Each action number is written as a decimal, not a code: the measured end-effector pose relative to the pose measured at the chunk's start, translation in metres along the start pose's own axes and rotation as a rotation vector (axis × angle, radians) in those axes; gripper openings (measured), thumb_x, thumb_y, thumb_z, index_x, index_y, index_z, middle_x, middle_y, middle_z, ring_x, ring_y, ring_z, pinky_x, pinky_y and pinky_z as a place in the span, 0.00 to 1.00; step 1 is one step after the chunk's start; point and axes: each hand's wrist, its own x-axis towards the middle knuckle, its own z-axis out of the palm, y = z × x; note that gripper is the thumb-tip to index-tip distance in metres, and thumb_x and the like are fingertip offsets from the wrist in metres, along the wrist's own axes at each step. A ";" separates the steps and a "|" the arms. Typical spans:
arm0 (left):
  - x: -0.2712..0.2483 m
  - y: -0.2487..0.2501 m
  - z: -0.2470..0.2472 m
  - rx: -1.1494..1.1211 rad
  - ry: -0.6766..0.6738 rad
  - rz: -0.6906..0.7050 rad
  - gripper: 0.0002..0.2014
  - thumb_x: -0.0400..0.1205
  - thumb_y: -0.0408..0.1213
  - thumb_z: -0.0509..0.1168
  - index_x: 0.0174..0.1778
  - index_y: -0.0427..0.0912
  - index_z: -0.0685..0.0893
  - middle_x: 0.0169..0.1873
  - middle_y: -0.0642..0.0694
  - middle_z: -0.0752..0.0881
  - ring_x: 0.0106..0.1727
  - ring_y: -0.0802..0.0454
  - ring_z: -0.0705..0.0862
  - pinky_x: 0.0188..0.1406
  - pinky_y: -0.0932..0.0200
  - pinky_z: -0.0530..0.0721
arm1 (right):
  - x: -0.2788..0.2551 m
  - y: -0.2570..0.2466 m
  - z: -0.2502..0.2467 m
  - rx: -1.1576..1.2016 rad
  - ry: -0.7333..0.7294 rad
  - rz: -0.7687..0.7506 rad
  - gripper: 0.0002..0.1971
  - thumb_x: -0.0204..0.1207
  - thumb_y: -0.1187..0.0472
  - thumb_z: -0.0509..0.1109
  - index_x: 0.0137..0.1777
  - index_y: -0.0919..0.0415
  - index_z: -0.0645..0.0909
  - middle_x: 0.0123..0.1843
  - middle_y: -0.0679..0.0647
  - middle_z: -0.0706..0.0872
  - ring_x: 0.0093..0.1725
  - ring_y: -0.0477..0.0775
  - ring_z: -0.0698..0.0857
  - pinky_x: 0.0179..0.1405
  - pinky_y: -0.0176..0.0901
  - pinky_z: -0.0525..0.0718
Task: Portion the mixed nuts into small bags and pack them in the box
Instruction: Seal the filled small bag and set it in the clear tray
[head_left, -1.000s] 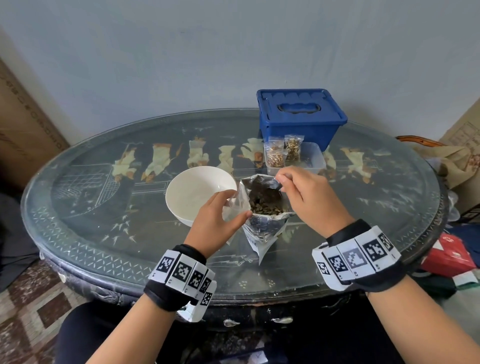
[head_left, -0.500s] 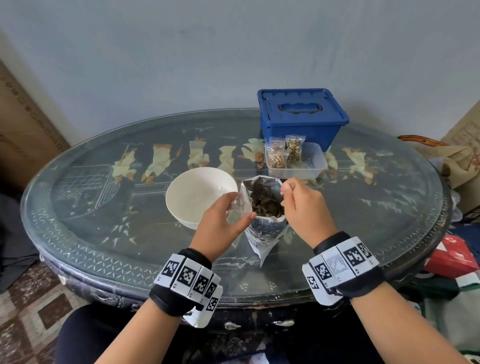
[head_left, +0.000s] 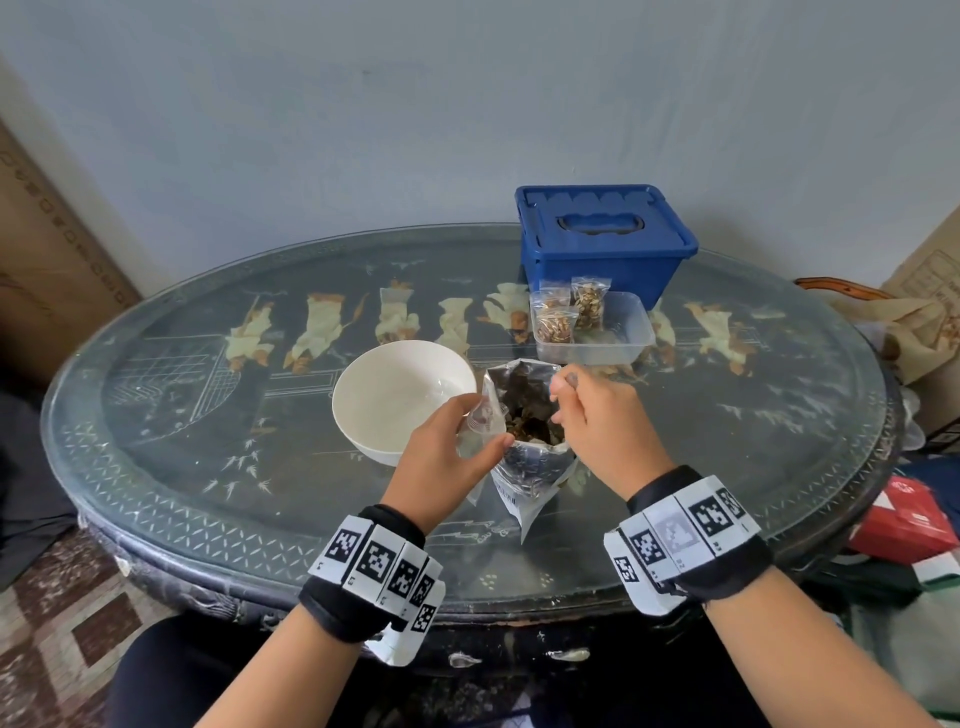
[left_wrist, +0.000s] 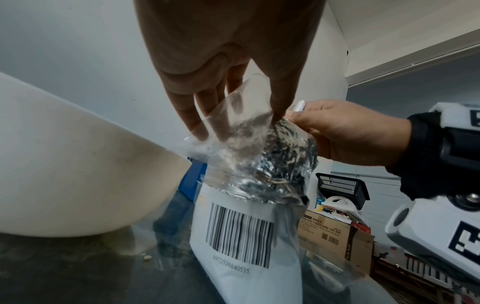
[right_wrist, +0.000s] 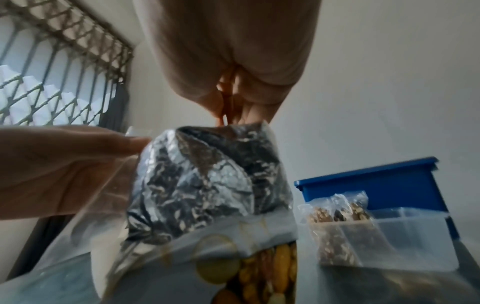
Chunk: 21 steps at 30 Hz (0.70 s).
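Nut pouch (head_left: 524, 447): one, foil-lined, silver inside, white outer with a barcode on the near face and printed nuts on the far face; stands upright and open-topped on the surface (head_left: 208, 415), between the two hands. Mixed nuts visible inside, dark and brown.

Small clear bags: three counted. One empty clear bag (left_wrist: 233, 131), thin and crinkled, pinched by the left hand (head_left: 447, 457) between thumb and fingers, touching the pouch's left rim. Two filled bags (head_left: 571, 317), sealed, standing side by side in the left end of one clear plastic tray (head_left: 623, 338), just beyond the right hand (head_left: 597, 431).

Right hand: fingers curled, pinched on a small spoon (head_left: 570, 375) at the pouch mouth; only the tip of its handle shows above the fingers, and the bowl is hidden.

White bowl (head_left: 400, 400): one, just beyond the left hand, touching nothing seen.

Blue lidded box (head_left: 602, 239): one, lid on, behind the tray, farthest from both hands.
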 end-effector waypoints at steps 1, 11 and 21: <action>0.000 0.000 0.000 0.000 -0.002 -0.001 0.25 0.75 0.46 0.71 0.67 0.42 0.76 0.60 0.48 0.83 0.57 0.55 0.80 0.56 0.68 0.75 | -0.001 -0.003 0.001 -0.012 -0.042 -0.022 0.11 0.83 0.62 0.57 0.44 0.66 0.78 0.35 0.61 0.86 0.38 0.62 0.87 0.37 0.55 0.84; 0.000 0.002 0.001 0.003 -0.025 -0.014 0.25 0.77 0.45 0.70 0.68 0.42 0.75 0.62 0.48 0.82 0.60 0.56 0.80 0.57 0.69 0.75 | 0.005 0.003 0.010 0.042 0.115 0.191 0.12 0.83 0.62 0.53 0.45 0.66 0.76 0.37 0.65 0.86 0.38 0.65 0.87 0.38 0.59 0.84; -0.002 0.002 0.001 -0.013 -0.032 -0.023 0.24 0.77 0.45 0.70 0.67 0.42 0.75 0.61 0.48 0.82 0.60 0.56 0.80 0.57 0.70 0.74 | 0.004 0.000 0.006 0.033 0.068 0.184 0.12 0.84 0.61 0.54 0.45 0.66 0.77 0.40 0.64 0.86 0.40 0.64 0.87 0.40 0.58 0.84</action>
